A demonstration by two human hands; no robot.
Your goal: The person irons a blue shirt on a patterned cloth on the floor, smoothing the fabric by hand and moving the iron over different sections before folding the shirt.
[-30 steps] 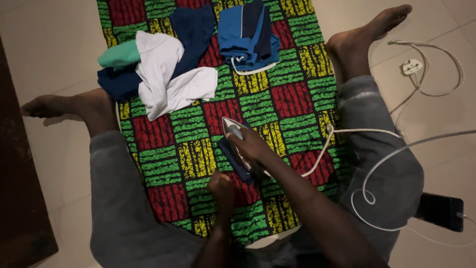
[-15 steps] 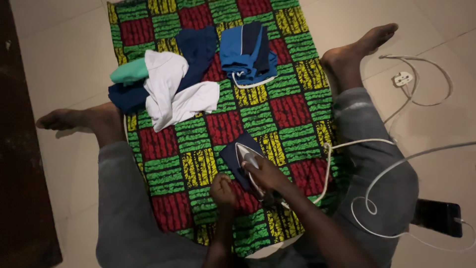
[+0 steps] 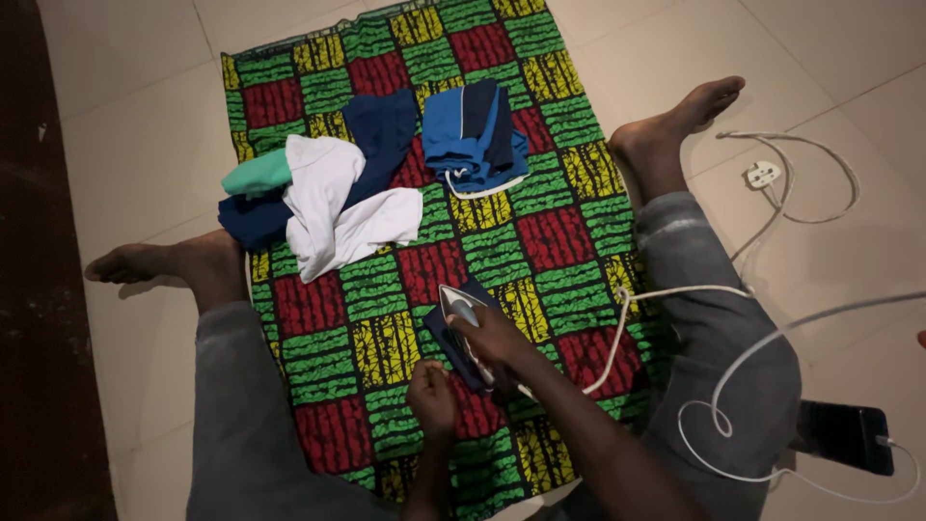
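Right hand (image 3: 497, 340) clenched round the handle of a white clothes iron (image 3: 461, 311), soleplate down on a small dark blue cloth (image 3: 451, 349), tip aimed away from the body. Left hand (image 3: 431, 396) just nearer than the iron and a little to its left, fingers curled, pressing on the near edge of that same cloth; whether pinching it or merely pinning it down, cannot tell. Under both, a patterned mat (image 3: 386, 338) of green, red and yellow squares spread over the pale tiled floor (image 3: 135, 125). Trailing off to the right of the grip, a white cord (image 3: 666, 291) across the grey trouser leg. Beyond the iron and to its left, a loose heap of white, navy and teal clothes (image 3: 323, 198); straight beyond, a folded blue garment (image 3: 475, 135). Far to the right past the knee, a white plug (image 3: 762, 175) and a dark phone (image 3: 844, 434) on the tiles
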